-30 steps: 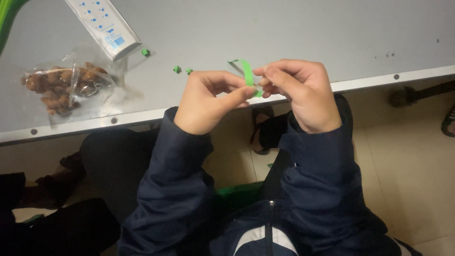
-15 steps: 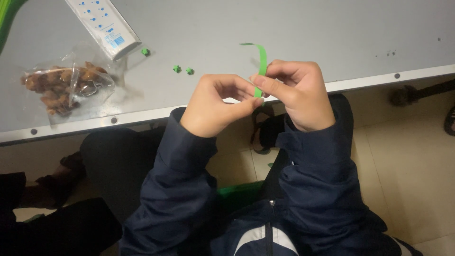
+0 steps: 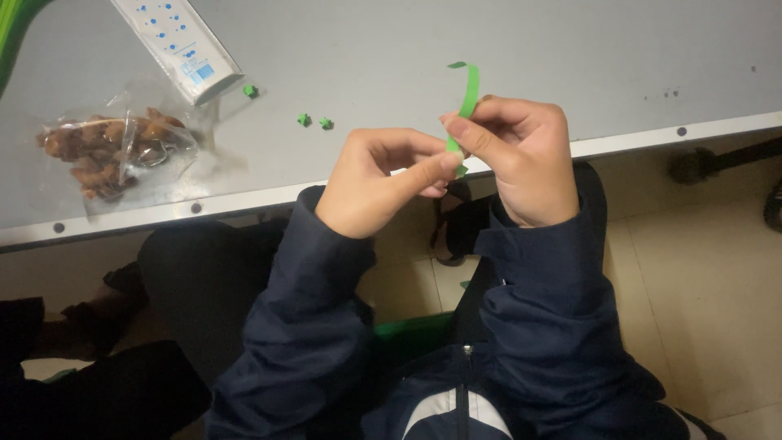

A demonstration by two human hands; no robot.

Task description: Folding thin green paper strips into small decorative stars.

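A narrow green paper strip (image 3: pixel 467 96) stands up from between my fingers, its top end curled over. My right hand (image 3: pixel 521 159) pinches its lower end between thumb and forefinger. My left hand (image 3: pixel 379 179) meets it there, thumb tip pressed on the same folded bottom end of the strip. Both hands hover over the front edge of the grey table (image 3: pixel 570 57). Three small green folded paper pieces (image 3: pixel 303 120) lie on the table to the left of my hands.
A clear plastic bag of brown snacks (image 3: pixel 114 147) lies at the table's left. A white flat box with blue dots (image 3: pixel 179 45) sits behind it. Shoes and tiled floor (image 3: pixel 692 277) show below the table edge.
The strip has swung from lying sideways between the hands to standing upright. Both hands have shifted slightly right and closer together at its bottom end.
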